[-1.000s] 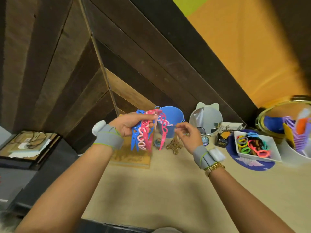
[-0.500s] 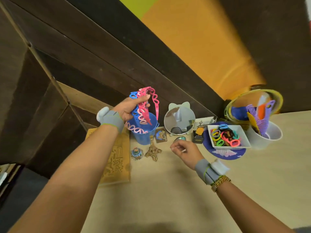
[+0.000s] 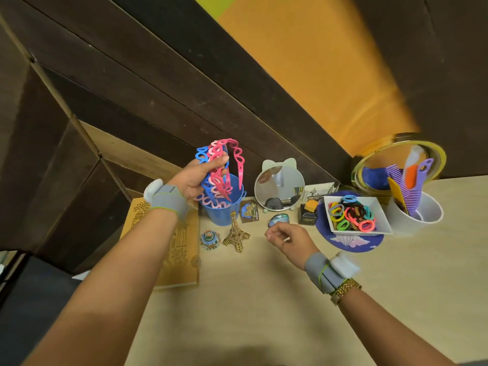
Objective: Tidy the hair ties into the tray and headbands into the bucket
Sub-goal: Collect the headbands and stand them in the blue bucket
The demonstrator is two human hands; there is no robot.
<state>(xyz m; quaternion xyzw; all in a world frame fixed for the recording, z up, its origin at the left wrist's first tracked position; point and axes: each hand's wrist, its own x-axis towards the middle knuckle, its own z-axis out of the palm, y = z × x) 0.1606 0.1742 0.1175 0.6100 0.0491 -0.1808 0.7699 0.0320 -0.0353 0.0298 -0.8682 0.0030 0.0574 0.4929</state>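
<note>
counter (image 3: pixel 264 299): beige, lightly cluttered (far edge)
on it: bucket (image 3: pixel 224 215), mirror (image 3: pixel 280 188), Eiffel Tower model (image 3: pixel 236 233), cup (image 3: pixel 417 215), purple mat (image 3: pixel 348 241) (under tray (image 3: pixel 383 223))

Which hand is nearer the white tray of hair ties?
Right. The right hand hovers just left of the tray; the left hand is farther left, over the blue bucket.

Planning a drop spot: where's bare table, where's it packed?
Free: the table between the two forearms, below the Eiffel model, and the near right, below the tray and white cup. Crowded: the back row, bucket through mirror to cup.
</note>
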